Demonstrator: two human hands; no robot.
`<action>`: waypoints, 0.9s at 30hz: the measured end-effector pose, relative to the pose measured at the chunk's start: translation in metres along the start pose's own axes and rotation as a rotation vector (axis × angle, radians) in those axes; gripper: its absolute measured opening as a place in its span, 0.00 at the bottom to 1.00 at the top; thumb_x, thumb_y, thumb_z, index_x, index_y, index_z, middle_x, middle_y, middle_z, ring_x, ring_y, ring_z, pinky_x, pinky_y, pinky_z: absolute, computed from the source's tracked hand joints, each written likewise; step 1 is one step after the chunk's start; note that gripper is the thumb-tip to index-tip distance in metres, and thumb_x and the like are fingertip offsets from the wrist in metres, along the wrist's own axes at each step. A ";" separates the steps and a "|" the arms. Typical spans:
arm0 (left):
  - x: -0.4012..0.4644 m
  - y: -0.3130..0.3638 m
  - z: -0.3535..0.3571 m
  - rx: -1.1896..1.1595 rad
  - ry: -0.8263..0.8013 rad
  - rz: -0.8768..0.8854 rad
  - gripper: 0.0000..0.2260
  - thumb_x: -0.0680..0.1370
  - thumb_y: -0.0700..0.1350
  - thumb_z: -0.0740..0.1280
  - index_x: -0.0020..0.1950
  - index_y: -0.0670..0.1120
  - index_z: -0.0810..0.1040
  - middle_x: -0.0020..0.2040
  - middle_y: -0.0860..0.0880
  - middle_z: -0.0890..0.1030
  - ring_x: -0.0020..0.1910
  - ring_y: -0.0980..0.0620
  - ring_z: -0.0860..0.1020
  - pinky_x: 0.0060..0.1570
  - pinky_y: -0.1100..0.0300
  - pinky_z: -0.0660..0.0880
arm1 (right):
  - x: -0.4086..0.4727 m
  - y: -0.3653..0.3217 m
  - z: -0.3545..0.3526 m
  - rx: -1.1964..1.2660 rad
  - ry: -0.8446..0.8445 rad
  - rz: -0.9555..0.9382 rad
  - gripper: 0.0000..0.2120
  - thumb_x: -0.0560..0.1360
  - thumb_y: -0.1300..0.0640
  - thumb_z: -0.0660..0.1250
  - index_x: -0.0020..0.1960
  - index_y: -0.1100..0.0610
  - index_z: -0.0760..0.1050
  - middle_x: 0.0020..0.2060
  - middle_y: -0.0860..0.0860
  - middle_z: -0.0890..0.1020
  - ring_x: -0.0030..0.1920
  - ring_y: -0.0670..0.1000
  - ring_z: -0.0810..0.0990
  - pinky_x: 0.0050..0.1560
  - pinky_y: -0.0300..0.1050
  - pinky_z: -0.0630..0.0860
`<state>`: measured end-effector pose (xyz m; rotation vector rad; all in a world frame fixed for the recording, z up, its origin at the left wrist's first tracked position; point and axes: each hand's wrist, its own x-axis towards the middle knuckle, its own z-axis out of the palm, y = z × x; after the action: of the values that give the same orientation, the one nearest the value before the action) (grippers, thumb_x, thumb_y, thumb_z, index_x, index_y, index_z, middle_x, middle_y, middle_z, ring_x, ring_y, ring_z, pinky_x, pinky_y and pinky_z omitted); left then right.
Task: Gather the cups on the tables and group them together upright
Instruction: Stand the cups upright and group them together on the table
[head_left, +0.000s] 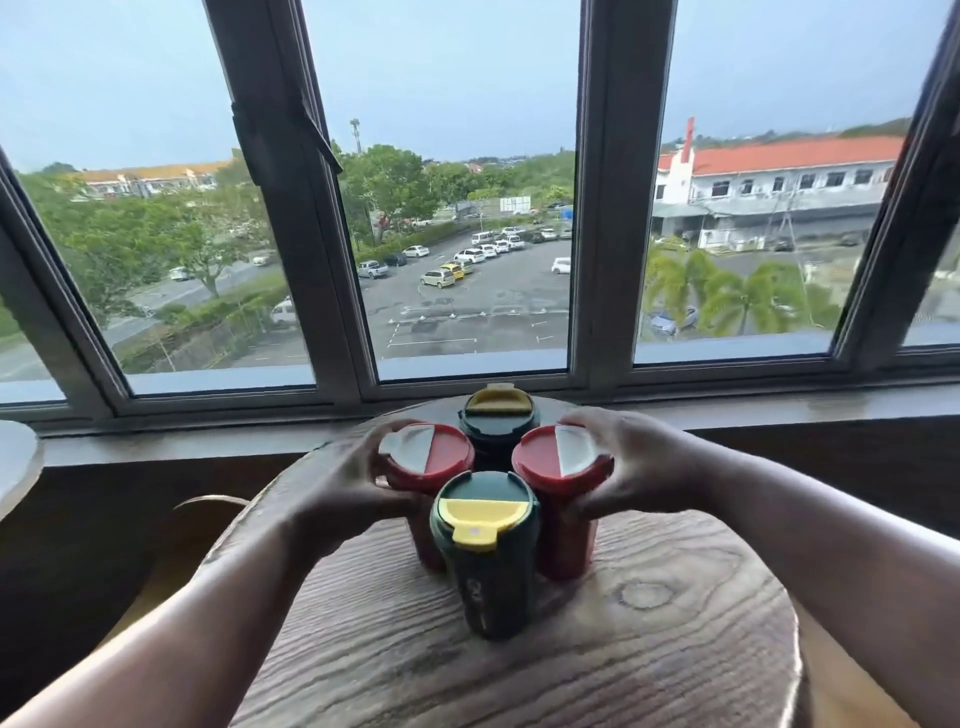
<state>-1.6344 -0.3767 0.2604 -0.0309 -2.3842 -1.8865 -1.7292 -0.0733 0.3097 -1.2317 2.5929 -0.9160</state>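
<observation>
Several lidded cups stand upright in a tight cluster on a round wooden table (597, 649). Nearest me is a dark green cup with a yellow lid (483, 551). A second green cup with a yellow lid (497, 415) stands at the back. My left hand (343, 483) grips the left red cup with a grey-and-red lid (427, 453). On the other side, my right hand (628, 462) grips the right red cup (562, 467), fingers curled round its side. The lower bodies of the red cups are partly hidden behind the front green cup.
A window sill (779, 410) and a wide window run right behind the table. The curved back of a wooden chair (208, 504) shows to the left of the table. The edge of a pale tabletop (15, 457) sits at the far left.
</observation>
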 end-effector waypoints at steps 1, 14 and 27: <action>0.001 -0.001 0.000 0.001 -0.002 0.004 0.40 0.60 0.29 0.80 0.69 0.44 0.72 0.60 0.39 0.82 0.60 0.42 0.81 0.49 0.59 0.81 | -0.001 -0.001 0.001 -0.013 0.025 0.016 0.27 0.58 0.51 0.81 0.55 0.49 0.76 0.46 0.42 0.82 0.46 0.40 0.79 0.44 0.30 0.73; 0.004 -0.009 -0.005 0.027 0.018 0.023 0.42 0.56 0.42 0.85 0.68 0.48 0.73 0.61 0.42 0.82 0.62 0.44 0.80 0.61 0.46 0.79 | -0.009 -0.009 0.001 -0.032 0.047 0.101 0.30 0.59 0.55 0.80 0.58 0.49 0.74 0.47 0.44 0.82 0.48 0.42 0.79 0.52 0.39 0.76; 0.004 -0.007 -0.006 0.022 -0.022 0.008 0.42 0.57 0.41 0.84 0.68 0.50 0.72 0.61 0.42 0.81 0.60 0.44 0.82 0.57 0.50 0.81 | -0.010 -0.005 -0.002 0.016 0.012 0.124 0.33 0.59 0.56 0.81 0.61 0.49 0.72 0.51 0.44 0.81 0.53 0.43 0.79 0.57 0.41 0.76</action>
<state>-1.6384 -0.3839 0.2555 -0.0594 -2.4150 -1.8655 -1.7195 -0.0674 0.3129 -1.0514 2.6314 -0.9209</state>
